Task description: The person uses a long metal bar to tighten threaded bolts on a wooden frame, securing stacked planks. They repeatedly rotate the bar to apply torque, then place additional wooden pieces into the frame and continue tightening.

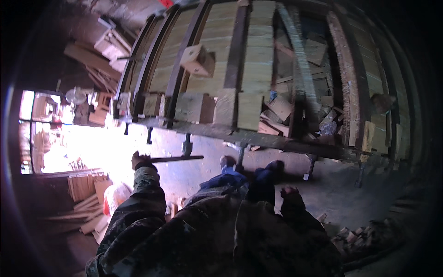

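A long dark metal bar handle (177, 159) runs level across the middle left of the frame, passing through the lower end of a threaded clamp screw (187, 147) that hangs under the edge of a big dark metal clamping frame (277, 140). The bar is thin, straight and nearly black; its left end disappears into the left hand (140, 161), whose grip is wrapped tight around it. The camouflage sleeve of that arm rises from the lower left.

The right hand (290, 191) sits at lower centre right, well apart from the bar and to its right, just below the frame's edge; whether its grip is spread or pressed together cannot be told, since it is dark and turned away.

The frame fills the upper centre and right, holding pale wooden boards (258, 51) pressed side by side between dark rails. A small pale wooden block (197, 60) lies tilted on the boards at upper centre. More threaded screws hang along the frame's lower edge toward the right. No packages or labels can be made out. Loose wood offcuts (87, 203) lie heaped at lower left beside a bright doorway.
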`<state>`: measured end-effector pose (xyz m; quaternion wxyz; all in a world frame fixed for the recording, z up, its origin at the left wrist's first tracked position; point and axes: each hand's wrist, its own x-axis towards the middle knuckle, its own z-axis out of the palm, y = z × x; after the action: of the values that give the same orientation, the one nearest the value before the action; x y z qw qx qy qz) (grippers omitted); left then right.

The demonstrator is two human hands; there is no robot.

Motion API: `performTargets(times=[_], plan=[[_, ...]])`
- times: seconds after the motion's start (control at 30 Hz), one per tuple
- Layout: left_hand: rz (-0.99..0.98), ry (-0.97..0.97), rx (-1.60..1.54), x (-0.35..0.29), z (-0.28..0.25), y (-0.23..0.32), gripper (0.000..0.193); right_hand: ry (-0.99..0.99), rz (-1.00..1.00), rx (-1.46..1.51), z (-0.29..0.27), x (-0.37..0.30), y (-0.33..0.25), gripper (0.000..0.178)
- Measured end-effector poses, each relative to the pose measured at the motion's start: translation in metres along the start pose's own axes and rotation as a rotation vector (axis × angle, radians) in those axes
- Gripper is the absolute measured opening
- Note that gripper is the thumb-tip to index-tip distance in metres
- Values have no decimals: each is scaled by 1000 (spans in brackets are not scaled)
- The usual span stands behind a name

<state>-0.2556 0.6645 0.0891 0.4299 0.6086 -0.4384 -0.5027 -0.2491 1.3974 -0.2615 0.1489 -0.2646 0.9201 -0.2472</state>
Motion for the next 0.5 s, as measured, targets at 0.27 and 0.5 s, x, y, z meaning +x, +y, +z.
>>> performTargets(times=[0.27,0.5], plan=[[29,-420,-82,-26,-22,18,17,-245,413,1249,108,181,-320,30],[-305,-378,-166,-5,-41,56,20,-482,515,1258,41,284,-484,43]])
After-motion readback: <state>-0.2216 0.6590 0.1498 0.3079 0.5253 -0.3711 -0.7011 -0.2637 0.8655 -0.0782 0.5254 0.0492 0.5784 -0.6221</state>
